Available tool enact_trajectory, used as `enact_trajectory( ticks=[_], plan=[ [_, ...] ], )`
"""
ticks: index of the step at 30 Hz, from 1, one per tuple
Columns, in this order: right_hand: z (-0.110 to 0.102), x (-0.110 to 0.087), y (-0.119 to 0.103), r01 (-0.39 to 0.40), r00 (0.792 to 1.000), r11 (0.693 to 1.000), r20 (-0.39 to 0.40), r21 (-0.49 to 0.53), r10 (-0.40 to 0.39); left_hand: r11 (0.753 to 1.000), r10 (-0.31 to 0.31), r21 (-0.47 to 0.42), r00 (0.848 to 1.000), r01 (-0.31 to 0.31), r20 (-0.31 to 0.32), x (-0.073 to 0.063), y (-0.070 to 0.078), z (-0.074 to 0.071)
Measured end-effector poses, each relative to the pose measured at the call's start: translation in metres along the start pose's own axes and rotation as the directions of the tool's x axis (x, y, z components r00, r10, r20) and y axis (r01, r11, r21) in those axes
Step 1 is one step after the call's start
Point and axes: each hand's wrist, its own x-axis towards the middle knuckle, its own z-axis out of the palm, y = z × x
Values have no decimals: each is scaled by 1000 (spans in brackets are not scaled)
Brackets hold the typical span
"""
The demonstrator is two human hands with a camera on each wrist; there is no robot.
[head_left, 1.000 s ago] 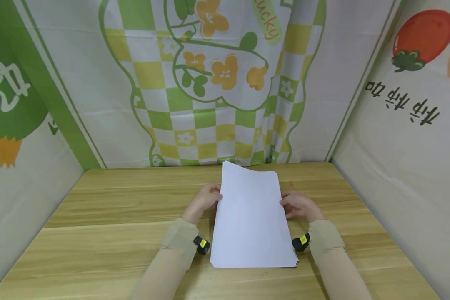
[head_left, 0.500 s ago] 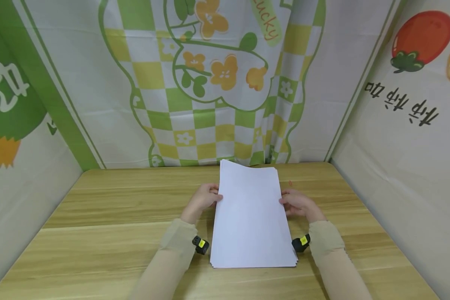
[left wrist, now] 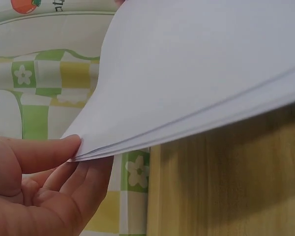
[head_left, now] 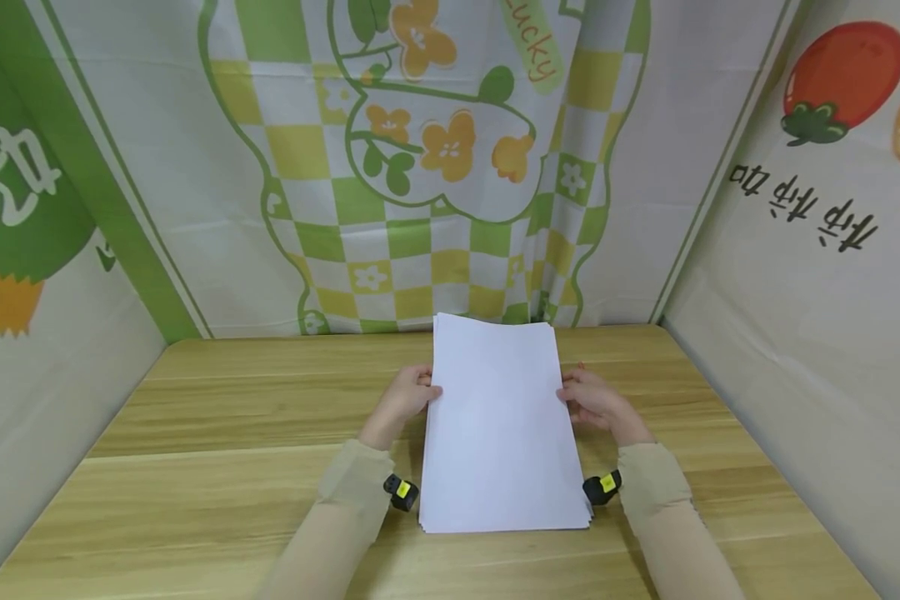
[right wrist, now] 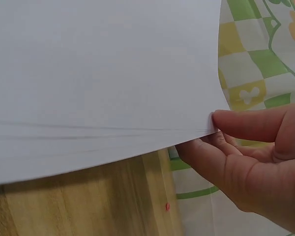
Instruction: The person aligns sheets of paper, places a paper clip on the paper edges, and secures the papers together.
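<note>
A stack of white paper (head_left: 498,433) stands tilted up at its far end, with its near edge low by the table. My left hand (head_left: 407,396) pinches the stack's left edge, thumb on top and fingers beneath, as the left wrist view shows of the paper (left wrist: 196,64). On the opposite edge my right hand (head_left: 596,400) pinches in the same way; in the right wrist view the thumb (right wrist: 250,123) lies over the sheets (right wrist: 103,64) and the other fingers curl under. Along both sides the sheet edges fan slightly apart.
The wooden table (head_left: 195,467) spreads out around the paper. A small red mark (right wrist: 167,207) lies near its far edge. A patterned curtain (head_left: 390,275) hangs behind the table, and printed cloth walls (head_left: 787,333) stand at both sides.
The far end of the paper stack has risen and shifted slightly left, and its top edge looks straighter. Both hands have moved up a little with it, keeping their hold.
</note>
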Motion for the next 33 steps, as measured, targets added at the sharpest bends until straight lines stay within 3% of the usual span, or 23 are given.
enact_trajectory(
  ticks=[8, 17, 24, 33],
  plan=[
    [0, -3, -5, 47, 999, 999, -16, -4, -47, 999, 9, -53, 1000, -11, -28, -5, 8, 1],
    [2, -8, -14, 85, 995, 996, -61, 7, -84, 999, 34, -31, 995, -37, -95, -6, 16, 3],
    [2, -12, -19, 100, 992, 994, -84, 36, -97, 996, 46, -74, 994, -53, -101, -9, 23, 1],
    [4, -19, -28, 130, 985, 990, -123, 51, -123, 992, 91, -71, 982, -104, -163, -9, 30, 3]
  ],
)
